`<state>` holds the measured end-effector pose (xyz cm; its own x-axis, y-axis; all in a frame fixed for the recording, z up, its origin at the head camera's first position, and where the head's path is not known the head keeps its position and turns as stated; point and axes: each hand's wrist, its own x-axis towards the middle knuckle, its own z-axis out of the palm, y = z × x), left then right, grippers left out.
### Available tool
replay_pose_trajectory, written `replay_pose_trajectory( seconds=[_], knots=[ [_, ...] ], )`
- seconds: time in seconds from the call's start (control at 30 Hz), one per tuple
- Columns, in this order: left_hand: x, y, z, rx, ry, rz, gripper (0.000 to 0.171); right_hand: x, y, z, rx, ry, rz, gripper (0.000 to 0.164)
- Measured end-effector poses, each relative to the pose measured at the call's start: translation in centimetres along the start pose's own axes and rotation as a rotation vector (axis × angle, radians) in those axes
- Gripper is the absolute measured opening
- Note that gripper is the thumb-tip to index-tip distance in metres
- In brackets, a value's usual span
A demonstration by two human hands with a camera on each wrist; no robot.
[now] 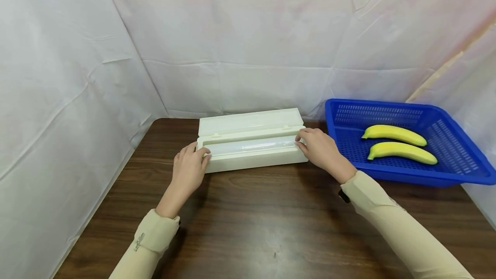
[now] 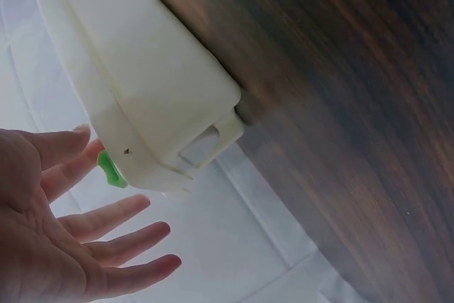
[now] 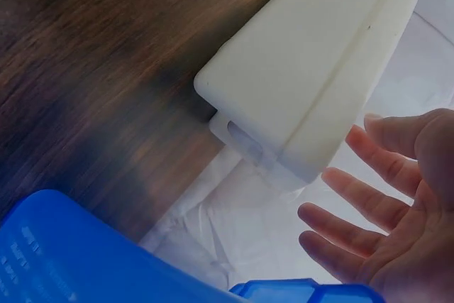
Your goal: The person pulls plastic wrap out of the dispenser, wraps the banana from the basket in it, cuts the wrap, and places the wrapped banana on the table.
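A long white cling film dispenser box (image 1: pixel 255 161) stands on the table with its lid (image 1: pixel 251 122) raised at the back. Inside lies a pale, shiny roll of film (image 1: pixel 252 146). At the box's left end is my left hand (image 1: pixel 188 165), thumb and index finger at the edge of the opening, the other fingers spread. A green piece (image 2: pixel 111 169) shows beside that index finger in the left wrist view. My right hand (image 1: pixel 319 147) is at the right end, thumb and index finger near the roll's end, its other fingers loosely extended. Whether the fingertips touch the roll is hard to see.
To the right, a blue plastic basket (image 1: pixel 410 175) holds two yellow bananas (image 1: pixel 395 134). Its left side is close to the box's right end. White cloth (image 1: pixel 248 46) hangs behind and beside the dark wooden table (image 1: pixel 240 218).
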<state>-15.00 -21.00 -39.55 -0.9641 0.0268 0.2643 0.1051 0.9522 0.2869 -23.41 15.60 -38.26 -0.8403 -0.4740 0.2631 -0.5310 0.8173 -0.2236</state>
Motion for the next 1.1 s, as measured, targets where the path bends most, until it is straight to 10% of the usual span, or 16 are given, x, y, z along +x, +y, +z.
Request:
replay_pose_trajectory(
  seconds=[1.1],
  knots=[
    [2.9,1.1,-0.3,0.062,-0.075,0.069,0.01,2.2,-0.4,0.8,-0.066,-0.126,0.073,0.012]
  ],
)
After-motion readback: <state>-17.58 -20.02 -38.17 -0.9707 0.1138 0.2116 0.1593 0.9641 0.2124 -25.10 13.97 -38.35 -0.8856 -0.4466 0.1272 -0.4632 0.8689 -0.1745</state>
